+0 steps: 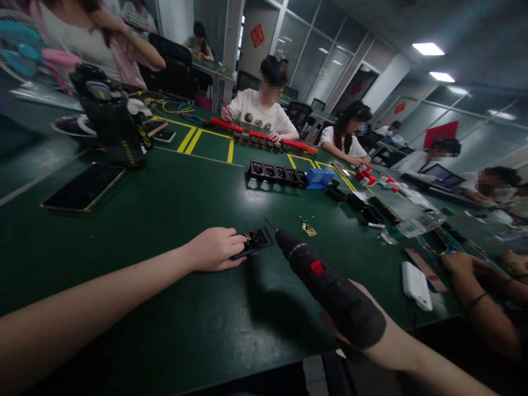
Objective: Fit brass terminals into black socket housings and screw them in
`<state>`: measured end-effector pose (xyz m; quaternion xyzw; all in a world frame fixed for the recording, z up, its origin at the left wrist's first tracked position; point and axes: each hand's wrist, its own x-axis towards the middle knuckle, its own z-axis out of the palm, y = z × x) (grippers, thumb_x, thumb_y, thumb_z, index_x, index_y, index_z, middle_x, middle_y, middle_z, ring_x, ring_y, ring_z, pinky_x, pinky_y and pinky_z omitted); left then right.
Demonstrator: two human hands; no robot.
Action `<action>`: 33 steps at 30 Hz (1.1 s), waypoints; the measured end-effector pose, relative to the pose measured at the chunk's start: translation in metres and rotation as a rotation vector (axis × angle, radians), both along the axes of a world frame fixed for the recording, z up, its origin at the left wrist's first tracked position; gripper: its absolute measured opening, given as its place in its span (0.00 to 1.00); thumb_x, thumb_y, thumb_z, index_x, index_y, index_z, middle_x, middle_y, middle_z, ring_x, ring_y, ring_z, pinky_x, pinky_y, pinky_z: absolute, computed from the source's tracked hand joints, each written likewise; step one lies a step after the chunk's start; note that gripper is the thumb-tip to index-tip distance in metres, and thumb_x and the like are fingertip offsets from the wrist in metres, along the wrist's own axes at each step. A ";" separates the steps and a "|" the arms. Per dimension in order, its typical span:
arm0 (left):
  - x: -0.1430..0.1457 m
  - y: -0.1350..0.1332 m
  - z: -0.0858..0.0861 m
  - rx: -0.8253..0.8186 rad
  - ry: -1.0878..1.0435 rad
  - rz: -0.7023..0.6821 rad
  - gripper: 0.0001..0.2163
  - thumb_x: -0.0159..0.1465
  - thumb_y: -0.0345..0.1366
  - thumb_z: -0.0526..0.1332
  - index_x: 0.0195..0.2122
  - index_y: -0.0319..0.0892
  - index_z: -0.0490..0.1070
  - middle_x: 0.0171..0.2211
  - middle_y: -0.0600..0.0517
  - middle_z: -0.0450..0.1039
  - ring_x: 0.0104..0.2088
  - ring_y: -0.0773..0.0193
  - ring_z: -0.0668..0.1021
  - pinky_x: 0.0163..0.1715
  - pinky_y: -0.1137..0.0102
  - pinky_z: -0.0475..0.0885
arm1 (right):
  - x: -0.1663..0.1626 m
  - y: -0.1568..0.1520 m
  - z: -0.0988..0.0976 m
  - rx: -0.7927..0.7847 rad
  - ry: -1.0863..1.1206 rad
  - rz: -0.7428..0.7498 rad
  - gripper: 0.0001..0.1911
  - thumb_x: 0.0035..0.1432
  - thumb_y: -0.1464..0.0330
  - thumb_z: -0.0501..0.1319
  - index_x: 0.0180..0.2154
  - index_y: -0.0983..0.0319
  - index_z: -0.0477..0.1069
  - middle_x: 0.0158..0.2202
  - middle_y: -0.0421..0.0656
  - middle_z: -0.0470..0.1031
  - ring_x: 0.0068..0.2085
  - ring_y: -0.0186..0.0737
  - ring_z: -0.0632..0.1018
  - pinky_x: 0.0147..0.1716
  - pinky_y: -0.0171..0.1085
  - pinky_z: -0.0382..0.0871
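My left hand [216, 248] is closed on a small black socket part [256, 240] that lies flat on the green table [173, 209]. In my right hand [358, 308] is a black electric screwdriver [325, 278] with a red button. Its thin bit [271, 223] points up and left, just past the part's right edge. The screwdriver hides most of my right hand's fingers. A small brass piece [308, 229] rests on the table right of the bit.
A row of black socket parts [277, 172] and a blue box [318, 178] lie further back. A tablet [83, 187] and a black stand [109, 118] are at the left. A white charger [416, 285] and a co-worker's arm [487, 297] are at the right. Several people sit around the table.
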<state>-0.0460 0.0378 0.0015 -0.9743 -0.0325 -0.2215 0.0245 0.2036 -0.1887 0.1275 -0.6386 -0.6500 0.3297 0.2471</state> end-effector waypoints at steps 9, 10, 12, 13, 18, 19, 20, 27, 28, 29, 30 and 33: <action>0.000 0.002 -0.002 -0.061 -0.050 -0.024 0.09 0.69 0.38 0.58 0.36 0.40 0.74 0.39 0.46 0.79 0.35 0.62 0.78 0.33 0.70 0.74 | 0.097 0.036 -0.046 -0.006 -0.373 -0.166 0.24 0.49 0.63 0.67 0.48 0.64 0.72 0.39 0.45 0.79 0.38 0.45 0.78 0.37 0.37 0.71; 0.000 0.002 -0.002 -0.063 -0.054 -0.025 0.09 0.69 0.38 0.58 0.36 0.39 0.74 0.39 0.46 0.79 0.35 0.62 0.78 0.33 0.70 0.74 | 0.113 0.040 -0.053 -0.020 -0.419 -0.166 0.25 0.49 0.62 0.68 0.49 0.64 0.72 0.39 0.45 0.79 0.37 0.45 0.78 0.36 0.37 0.71; 0.000 0.002 -0.001 -0.058 -0.048 -0.023 0.09 0.69 0.38 0.58 0.37 0.39 0.74 0.39 0.46 0.79 0.35 0.61 0.78 0.33 0.69 0.74 | 0.142 0.045 -0.064 -0.049 -0.476 -0.171 0.26 0.49 0.61 0.67 0.50 0.65 0.73 0.40 0.46 0.79 0.38 0.46 0.78 0.37 0.37 0.70; 0.000 0.001 -0.001 -0.052 -0.043 -0.022 0.09 0.69 0.38 0.58 0.37 0.39 0.74 0.40 0.46 0.79 0.35 0.61 0.78 0.33 0.69 0.74 | 0.156 0.046 -0.068 -0.060 -0.481 -0.180 0.26 0.50 0.61 0.67 0.50 0.65 0.73 0.40 0.46 0.79 0.39 0.45 0.78 0.38 0.38 0.70; 0.001 0.000 0.002 -0.054 -0.048 -0.026 0.07 0.67 0.37 0.60 0.40 0.39 0.74 0.42 0.45 0.79 0.36 0.59 0.79 0.33 0.67 0.74 | 0.211 0.054 -0.079 -0.115 -0.427 -0.185 0.29 0.50 0.59 0.68 0.53 0.65 0.73 0.45 0.48 0.80 0.42 0.48 0.79 0.42 0.40 0.71; 0.001 0.000 0.002 -0.060 -0.051 -0.025 0.07 0.67 0.36 0.60 0.41 0.39 0.74 0.43 0.45 0.79 0.36 0.59 0.78 0.33 0.68 0.74 | 0.220 0.059 -0.080 -0.107 -0.425 -0.180 0.30 0.50 0.60 0.68 0.53 0.65 0.73 0.46 0.48 0.79 0.44 0.49 0.79 0.45 0.40 0.71; 0.001 0.000 0.002 -0.064 -0.049 -0.024 0.07 0.67 0.36 0.61 0.41 0.39 0.74 0.43 0.45 0.79 0.36 0.59 0.78 0.33 0.68 0.74 | 0.229 0.065 -0.081 -0.094 -0.432 -0.172 0.30 0.50 0.60 0.69 0.54 0.65 0.73 0.48 0.49 0.79 0.46 0.49 0.78 0.47 0.41 0.71; 0.001 0.002 -0.002 -0.060 -0.017 -0.021 0.07 0.67 0.36 0.60 0.42 0.38 0.74 0.45 0.45 0.79 0.38 0.58 0.78 0.34 0.66 0.75 | 0.249 0.113 -0.059 -0.116 -0.847 -0.141 0.33 0.51 0.71 0.66 0.59 0.70 0.68 0.58 0.60 0.69 0.53 0.53 0.75 0.51 0.43 0.68; 0.001 0.002 -0.003 -0.059 -0.011 -0.018 0.07 0.67 0.36 0.61 0.41 0.39 0.74 0.45 0.45 0.79 0.38 0.58 0.78 0.34 0.66 0.75 | 0.239 0.117 -0.055 -0.119 -0.961 -0.192 0.32 0.50 0.72 0.66 0.58 0.70 0.68 0.59 0.62 0.68 0.54 0.56 0.74 0.50 0.45 0.68; 0.001 0.002 -0.003 -0.057 -0.004 -0.014 0.07 0.67 0.36 0.61 0.41 0.39 0.74 0.45 0.45 0.79 0.38 0.58 0.78 0.34 0.66 0.75 | 0.226 0.120 -0.052 -0.086 -1.056 -0.237 0.30 0.52 0.72 0.65 0.57 0.69 0.69 0.59 0.62 0.68 0.54 0.58 0.74 0.49 0.46 0.68; 0.001 0.003 -0.003 -0.056 0.000 -0.011 0.06 0.67 0.36 0.61 0.40 0.39 0.74 0.46 0.45 0.79 0.38 0.58 0.78 0.34 0.66 0.75 | 0.209 0.123 -0.052 -0.014 -1.099 -0.269 0.26 0.55 0.70 0.63 0.56 0.67 0.70 0.57 0.60 0.70 0.53 0.58 0.74 0.47 0.46 0.68; 0.002 0.002 -0.002 -0.057 -0.004 -0.006 0.06 0.67 0.36 0.61 0.40 0.39 0.74 0.45 0.45 0.79 0.38 0.58 0.78 0.35 0.66 0.75 | 0.152 0.129 -0.067 0.164 -0.968 -0.205 0.17 0.64 0.64 0.57 0.53 0.61 0.71 0.50 0.52 0.75 0.46 0.48 0.78 0.41 0.40 0.69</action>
